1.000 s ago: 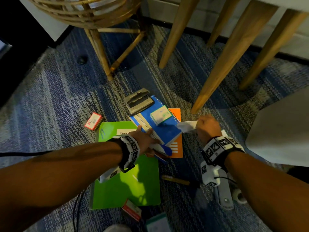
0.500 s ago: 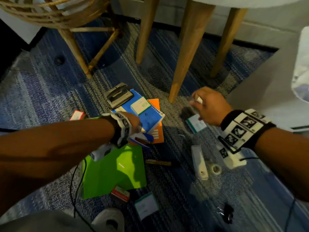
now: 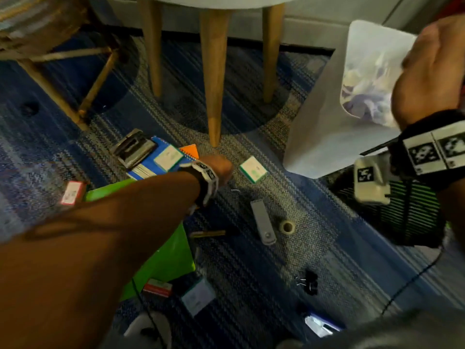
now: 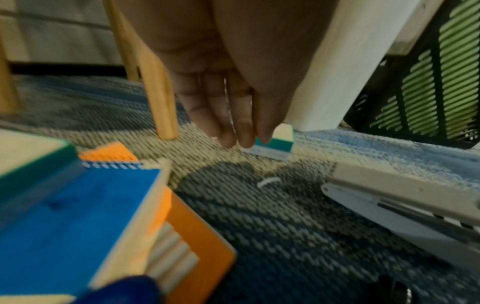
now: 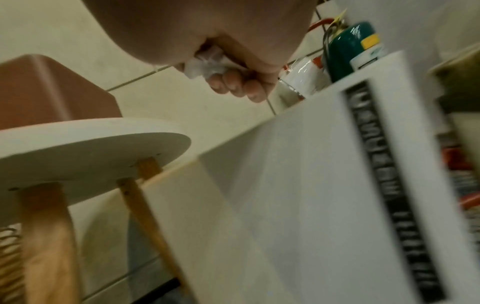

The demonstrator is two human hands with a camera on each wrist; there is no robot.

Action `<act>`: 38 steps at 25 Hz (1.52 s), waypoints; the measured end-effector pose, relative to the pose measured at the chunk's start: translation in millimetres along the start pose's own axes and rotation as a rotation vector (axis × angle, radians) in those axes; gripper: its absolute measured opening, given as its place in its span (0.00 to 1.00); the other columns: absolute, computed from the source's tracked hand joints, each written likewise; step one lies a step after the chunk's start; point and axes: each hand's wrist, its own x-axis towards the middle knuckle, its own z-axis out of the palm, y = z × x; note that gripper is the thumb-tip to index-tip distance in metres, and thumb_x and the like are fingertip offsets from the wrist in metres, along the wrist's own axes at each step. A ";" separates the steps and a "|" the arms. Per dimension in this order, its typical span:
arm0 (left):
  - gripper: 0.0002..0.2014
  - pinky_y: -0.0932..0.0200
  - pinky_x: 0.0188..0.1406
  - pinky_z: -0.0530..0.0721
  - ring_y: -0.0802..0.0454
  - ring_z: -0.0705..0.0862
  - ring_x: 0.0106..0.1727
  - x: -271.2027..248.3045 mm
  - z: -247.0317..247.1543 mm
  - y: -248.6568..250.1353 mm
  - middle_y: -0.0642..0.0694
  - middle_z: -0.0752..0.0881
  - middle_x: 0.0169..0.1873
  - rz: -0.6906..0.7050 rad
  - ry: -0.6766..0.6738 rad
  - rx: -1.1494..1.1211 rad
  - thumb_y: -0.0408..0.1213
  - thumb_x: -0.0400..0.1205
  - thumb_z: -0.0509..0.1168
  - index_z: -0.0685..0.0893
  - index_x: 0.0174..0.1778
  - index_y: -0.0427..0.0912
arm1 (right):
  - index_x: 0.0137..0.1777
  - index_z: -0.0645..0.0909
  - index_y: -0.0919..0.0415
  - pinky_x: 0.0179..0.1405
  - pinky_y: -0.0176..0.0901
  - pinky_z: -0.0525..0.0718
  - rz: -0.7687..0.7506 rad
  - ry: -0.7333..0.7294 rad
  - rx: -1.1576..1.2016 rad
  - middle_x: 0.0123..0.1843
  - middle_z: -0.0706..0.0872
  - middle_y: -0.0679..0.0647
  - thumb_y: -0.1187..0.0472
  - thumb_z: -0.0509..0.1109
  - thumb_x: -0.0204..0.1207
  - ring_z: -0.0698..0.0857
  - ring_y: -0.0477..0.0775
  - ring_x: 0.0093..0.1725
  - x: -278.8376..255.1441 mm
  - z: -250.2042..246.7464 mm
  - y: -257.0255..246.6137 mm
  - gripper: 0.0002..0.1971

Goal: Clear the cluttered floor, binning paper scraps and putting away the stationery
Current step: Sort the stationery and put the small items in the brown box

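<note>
A: What is the biggest thing on the floor?

B: The carpet (image 3: 251, 273), blue and grey. On it, at the far right, stands a white bin (image 3: 324, 127) with crumpled paper lying inside. A stool (image 3: 214, 76) with wooden legs stands at the far middle.

A: And the person's right hand?

B: The right hand (image 3: 430, 69) is raised over the mouth of the bin. In the right wrist view its fingers (image 5: 233, 84) are curled round a paper scrap (image 5: 205, 63), white and crumpled, so the scrap is in the fist above the bin (not on the floor).

A: The left?

B: The left hand (image 3: 219, 170) is low over the carpet near the middle stool leg. Its fingers (image 4: 228, 115) hang straight and close together, tips just above the carpet, holding nothing. They are just beside a small green-edged notepad (image 3: 253, 169) to its right; whether they touch it cannot be told.

A: What stationery lies about?

B: A green folder (image 3: 166, 258) on the near left, partly under the left arm. Far of it, a blue notebook (image 3: 148, 165) on an orange one (image 3: 190, 152), with a hole punch (image 3: 133, 148) at the far left corner. A grey stapler (image 3: 263, 220) lies right of centre, a tape roll (image 3: 287, 226) just beside it, a pen (image 3: 208, 233) to its left, and binder clips (image 3: 308, 282) nearer.
</note>
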 end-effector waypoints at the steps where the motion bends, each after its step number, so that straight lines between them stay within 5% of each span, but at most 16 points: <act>1: 0.08 0.48 0.49 0.81 0.39 0.84 0.48 10.7 12.9 9.9 0.37 0.85 0.45 -0.006 0.016 -0.015 0.36 0.85 0.60 0.85 0.48 0.38 | 0.52 0.71 0.63 0.44 0.39 0.73 -0.006 0.000 -0.024 0.40 0.72 0.52 0.50 0.49 0.83 0.70 0.40 0.37 4.8 -4.1 17.0 0.17; 5: 0.20 0.44 0.63 0.78 0.36 0.79 0.66 49.2 52.7 36.5 0.35 0.78 0.69 -0.005 -0.049 -0.122 0.36 0.85 0.64 0.74 0.73 0.35 | 0.69 0.71 0.62 0.57 0.35 0.74 -0.060 -0.127 -0.292 0.66 0.73 0.65 0.42 0.51 0.84 0.75 0.52 0.56 4.4 -18.6 71.3 0.26; 9: 0.12 0.46 0.61 0.80 0.37 0.80 0.63 59.3 77.5 42.5 0.34 0.80 0.64 -0.062 0.000 0.008 0.30 0.85 0.58 0.81 0.63 0.35 | 0.79 0.62 0.50 0.68 0.55 0.75 -0.120 -0.312 -0.331 0.76 0.71 0.58 0.37 0.51 0.82 0.75 0.60 0.71 -13.0 -12.1 62.3 0.29; 12: 0.09 0.45 0.57 0.78 0.35 0.81 0.59 58.3 70.4 44.0 0.31 0.80 0.59 -0.054 -0.037 0.079 0.24 0.84 0.55 0.79 0.53 0.34 | 0.80 0.58 0.42 0.70 0.59 0.73 -0.101 -0.362 -0.422 0.76 0.74 0.54 0.32 0.47 0.81 0.75 0.65 0.72 -16.5 -13.2 51.8 0.30; 16: 0.14 0.44 0.63 0.76 0.34 0.77 0.66 54.0 63.8 51.1 0.32 0.77 0.65 -0.048 -0.067 0.139 0.26 0.85 0.56 0.75 0.66 0.30 | 0.81 0.58 0.44 0.72 0.60 0.71 -0.087 -0.359 -0.459 0.77 0.74 0.54 0.33 0.46 0.82 0.75 0.65 0.73 -17.4 -12.4 47.0 0.31; 18: 0.15 0.41 0.65 0.75 0.34 0.76 0.67 46.1 53.5 67.1 0.33 0.76 0.65 0.072 -0.024 0.086 0.26 0.83 0.57 0.75 0.66 0.30 | 0.81 0.57 0.43 0.75 0.63 0.67 -0.085 -0.372 -0.493 0.76 0.75 0.57 0.32 0.44 0.81 0.73 0.68 0.74 -14.3 -9.7 51.1 0.31; 20: 0.12 0.43 0.62 0.74 0.37 0.76 0.63 35.1 23.2 90.5 0.35 0.78 0.61 0.280 0.184 -0.145 0.24 0.82 0.60 0.79 0.60 0.31 | 0.82 0.53 0.41 0.81 0.65 0.54 -0.059 -0.399 -0.556 0.77 0.73 0.61 0.33 0.41 0.82 0.63 0.67 0.80 -11.0 -8.1 54.0 0.31; 22: 0.05 0.50 0.48 0.75 0.44 0.78 0.50 23.0 -24.6 115.9 0.37 0.82 0.48 0.368 0.578 -0.493 0.23 0.79 0.63 0.83 0.47 0.32 | 0.83 0.50 0.41 0.82 0.65 0.41 -0.026 -0.423 -0.585 0.81 0.67 0.61 0.37 0.40 0.84 0.55 0.63 0.83 -8.0 -9.2 55.2 0.28; 24: 0.03 0.59 0.39 0.75 0.53 0.77 0.40 10.2 -77.5 137.1 0.42 0.82 0.40 0.401 0.971 -0.761 0.24 0.77 0.66 0.83 0.40 0.34 | 0.84 0.49 0.45 0.82 0.65 0.41 -0.009 -0.436 -0.533 0.80 0.68 0.63 0.47 0.43 0.87 0.59 0.63 0.82 -6.4 -12.6 50.0 0.26; 27: 0.03 0.65 0.39 0.79 0.60 0.79 0.36 -4.3 -140.2 157.7 0.48 0.85 0.37 0.389 1.041 -1.060 0.31 0.78 0.69 0.86 0.43 0.35 | 0.85 0.47 0.48 0.80 0.64 0.56 -0.018 -0.389 -0.341 0.76 0.74 0.60 0.56 0.49 0.87 0.70 0.64 0.74 -7.1 -17.3 42.7 0.27; 31: 0.03 0.70 0.37 0.80 0.65 0.80 0.33 -8.7 -190.9 173.9 0.58 0.83 0.31 0.372 1.218 -0.937 0.36 0.78 0.69 0.88 0.41 0.42 | 0.85 0.46 0.47 0.75 0.68 0.67 -0.096 -0.357 -0.207 0.77 0.73 0.55 0.60 0.52 0.85 0.74 0.60 0.74 -5.8 -12.0 50.0 0.30; 33: 0.05 0.63 0.49 0.81 0.62 0.84 0.42 1.1 -205.8 176.5 0.58 0.86 0.36 0.225 1.132 -0.708 0.40 0.79 0.67 0.88 0.42 0.49 | 0.84 0.48 0.47 0.75 0.67 0.67 -0.085 -0.316 -0.161 0.79 0.69 0.53 0.62 0.51 0.82 0.72 0.58 0.76 -2.5 -10.2 56.5 0.31; 35: 0.08 0.50 0.62 0.70 0.52 0.80 0.60 10.9 -210.4 175.1 0.56 0.87 0.48 0.058 0.898 -0.362 0.42 0.81 0.64 0.88 0.48 0.54 | 0.84 0.52 0.50 0.78 0.62 0.65 -0.085 -0.266 -0.123 0.81 0.65 0.53 0.63 0.51 0.81 0.68 0.55 0.78 0.7 -8.8 60.1 0.31; 38: 0.16 0.45 0.61 0.61 0.46 0.70 0.67 9.6 -202.7 172.1 0.54 0.80 0.59 0.065 0.717 -0.125 0.37 0.83 0.60 0.85 0.59 0.60 | 0.79 0.63 0.60 0.80 0.44 0.63 -0.119 -0.134 -0.064 0.77 0.67 0.57 0.67 0.54 0.79 0.65 0.49 0.77 -1.5 -9.6 60.2 0.27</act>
